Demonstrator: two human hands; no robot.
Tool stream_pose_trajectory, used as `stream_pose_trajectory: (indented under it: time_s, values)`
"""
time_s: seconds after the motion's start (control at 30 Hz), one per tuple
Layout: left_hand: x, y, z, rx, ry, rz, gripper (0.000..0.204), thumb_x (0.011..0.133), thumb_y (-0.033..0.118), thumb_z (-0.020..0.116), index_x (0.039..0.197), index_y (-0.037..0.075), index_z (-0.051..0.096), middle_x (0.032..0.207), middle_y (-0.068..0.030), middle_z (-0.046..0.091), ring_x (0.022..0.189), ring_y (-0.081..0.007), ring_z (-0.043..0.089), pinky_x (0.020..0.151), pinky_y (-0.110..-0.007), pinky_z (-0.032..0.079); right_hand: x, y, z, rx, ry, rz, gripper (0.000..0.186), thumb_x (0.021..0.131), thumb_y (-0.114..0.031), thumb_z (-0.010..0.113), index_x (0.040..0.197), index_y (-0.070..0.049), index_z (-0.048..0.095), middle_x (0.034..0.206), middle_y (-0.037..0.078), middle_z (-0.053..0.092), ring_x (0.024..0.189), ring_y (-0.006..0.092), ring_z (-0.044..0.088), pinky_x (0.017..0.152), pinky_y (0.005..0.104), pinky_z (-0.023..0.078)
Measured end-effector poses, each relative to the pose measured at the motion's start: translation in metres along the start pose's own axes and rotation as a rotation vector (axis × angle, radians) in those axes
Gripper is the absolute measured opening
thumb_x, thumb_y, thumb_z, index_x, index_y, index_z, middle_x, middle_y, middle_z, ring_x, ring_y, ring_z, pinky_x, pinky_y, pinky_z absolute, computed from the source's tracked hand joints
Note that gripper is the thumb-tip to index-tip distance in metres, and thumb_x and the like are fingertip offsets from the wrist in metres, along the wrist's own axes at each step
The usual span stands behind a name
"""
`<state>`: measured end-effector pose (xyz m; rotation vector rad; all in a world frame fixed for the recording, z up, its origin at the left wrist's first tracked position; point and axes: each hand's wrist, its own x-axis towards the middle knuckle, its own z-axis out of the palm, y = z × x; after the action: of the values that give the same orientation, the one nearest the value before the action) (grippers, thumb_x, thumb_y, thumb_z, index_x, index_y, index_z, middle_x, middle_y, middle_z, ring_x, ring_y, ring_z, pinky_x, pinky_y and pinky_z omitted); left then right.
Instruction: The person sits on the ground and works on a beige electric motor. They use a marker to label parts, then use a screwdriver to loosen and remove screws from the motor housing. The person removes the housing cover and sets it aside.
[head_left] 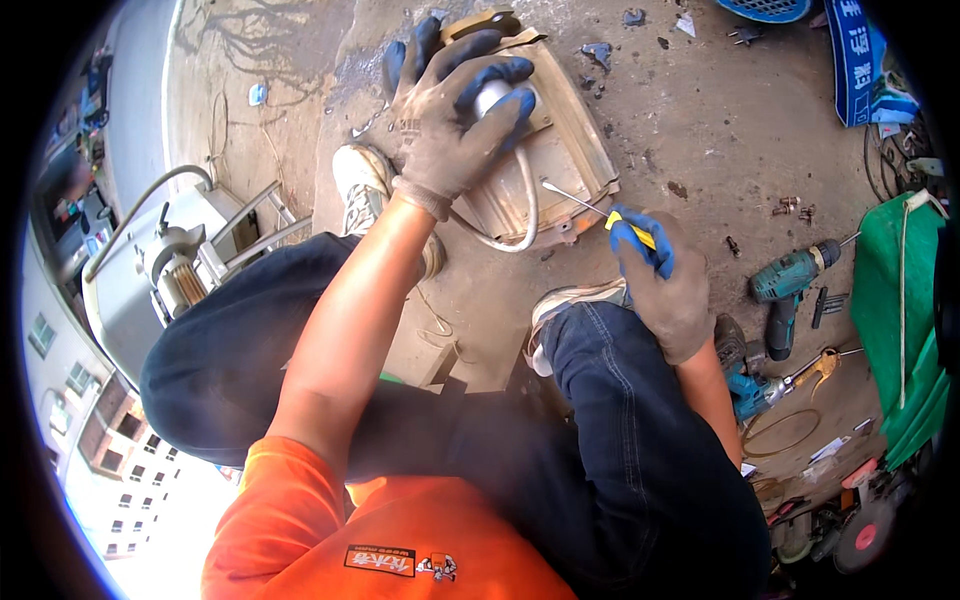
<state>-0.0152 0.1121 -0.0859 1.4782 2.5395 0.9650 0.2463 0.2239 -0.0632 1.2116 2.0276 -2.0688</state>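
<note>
My left hand [440, 120], in a grey glove with blue fingertips, is closed round a pale, rounded fitting [490, 97] above a worn beige metal housing [575, 120]. A thick grey cable [530, 195] runs down from near that fitting and loops back under my wrist. My fingers hide much of the fitting. In my gloved right hand [668, 295] is a screwdriver [632, 228] with a yellow handle. Its thin shaft points up and left, and its tip shows just over the housing's lower right part, apart from my left hand.
To the right lie a teal cordless drill [785, 280], a blue power tool [750, 388], several small bolts [790, 207] and a green cloth bag [900, 300]. A grinder disc [862, 532] is at lower right. A pale machine [150, 290] stands left of my knee.
</note>
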Motion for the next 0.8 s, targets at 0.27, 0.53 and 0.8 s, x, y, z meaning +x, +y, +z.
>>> stream_pose_trajectory:
  time_s: [0.27,0.53,0.8]
  values:
    - [0.007,0.004,-0.003,-0.024,-0.063,0.022,0.028,0.090,0.032,0.067,0.113,0.020,0.078,0.131,-0.0053,0.068,0.141,-0.0374,0.041,0.120,-0.050,0.023,0.015,-0.009,-0.011,0.041,-0.007,0.003,0.023,0.093,-0.011,0.069,0.111,0.002,0.069,0.085,0.008,0.065,0.076,0.0110,0.061,0.067,0.0278,0.049]
    - [-0.002,0.000,-0.008,-0.055,-0.052,0.025,0.029,0.093,0.031,0.062,0.112,0.017,0.077,0.129,-0.0063,0.069,0.141,-0.0358,0.041,0.121,-0.049,0.021,0.026,0.001,-0.008,0.131,0.029,-0.066,0.022,0.091,-0.009,0.070,0.111,0.001,0.072,0.092,0.009,0.071,0.077,0.0129,0.065,0.070,0.0286,0.053]
    - [-0.020,-0.017,-0.012,-0.045,0.029,0.063,0.032,0.094,0.028,0.055,0.108,0.011,0.077,0.127,-0.0104,0.069,0.135,-0.0328,0.048,0.121,-0.048,0.020,0.029,-0.023,0.005,-0.037,-0.028,-0.109,0.024,0.090,-0.008,0.070,0.112,0.000,0.072,0.096,0.014,0.070,0.083,0.0190,0.066,0.075,0.0310,0.052]
